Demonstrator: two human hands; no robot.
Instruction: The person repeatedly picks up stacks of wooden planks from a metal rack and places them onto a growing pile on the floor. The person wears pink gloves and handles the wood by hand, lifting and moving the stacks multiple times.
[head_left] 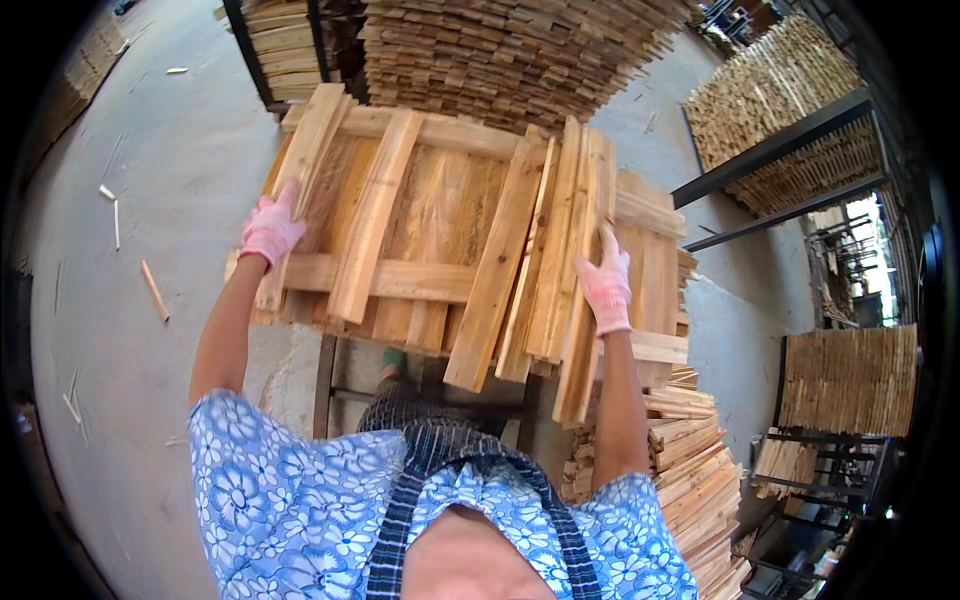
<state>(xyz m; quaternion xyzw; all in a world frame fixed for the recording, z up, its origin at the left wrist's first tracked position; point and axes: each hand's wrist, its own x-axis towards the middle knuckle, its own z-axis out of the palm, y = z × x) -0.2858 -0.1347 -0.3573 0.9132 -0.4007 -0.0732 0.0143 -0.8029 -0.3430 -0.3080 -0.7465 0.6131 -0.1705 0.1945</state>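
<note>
Before me, wooden boards form a low stack, with crosswise strips [430, 283] lying over its top. Toward the left end, my left hand [270, 228], in a pink glove, grips the edge of a loose wooden plank [318, 140]. My right hand [606, 282], gloved alike, closes on the outer side of a wooden plank [577, 345] at the right of a cluster of loose planks. Its fingertips are partly hidden against the wood. Between the hands lie another slanted plank [375, 220] and the cluster's leftmost plank [497, 270].
A tall stack of wood strips [510, 60] rises just behind the boards. Loose strips [695, 470] are piled at my right. A black metal frame [780, 145] and further stacks [850, 380] stand on the right. Scraps [154, 290] lie on the concrete floor [110, 400] at left.
</note>
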